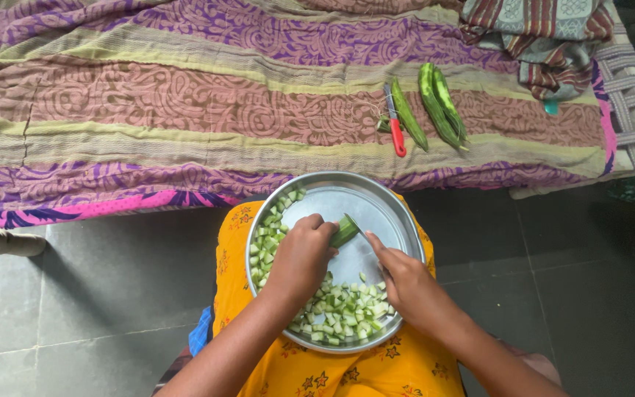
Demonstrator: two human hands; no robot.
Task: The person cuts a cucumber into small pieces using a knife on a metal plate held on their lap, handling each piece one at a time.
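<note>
1. Steel, round and shallow, the plate rests on the person's lap, over yellow clothing printed with small flowers.
2. The left hand is closed around a short green piece of cucumber, holding it tilted above the bare middle of the plate; only the cut end of the piece sticks out past the fingers.
3. The right hand is closed in a narrow grip with the forefinger stretched toward the cucumber piece. A thin blade seems to run from that finger to the cut end, but it is too small to make out clearly.
4. Pale green diced pieces lie in a heap along the near rim of the plate, under and between the two hands, and run up the left rim in a curved band.
5. Beyond the plate stands a bed covered with a patterned cloth in purple, brown, olive and pink stripes.
6. On that cloth, well apart from the plate, lies a peeler with a red handle. Just beside it is one whole green cucumber, and a little further right two more cucumbers lie touching each other.
7. A bundle of folded striped fabric sits at the far right corner of the bed.
8. Dark grey floor tiles surround the seated person.
</note>
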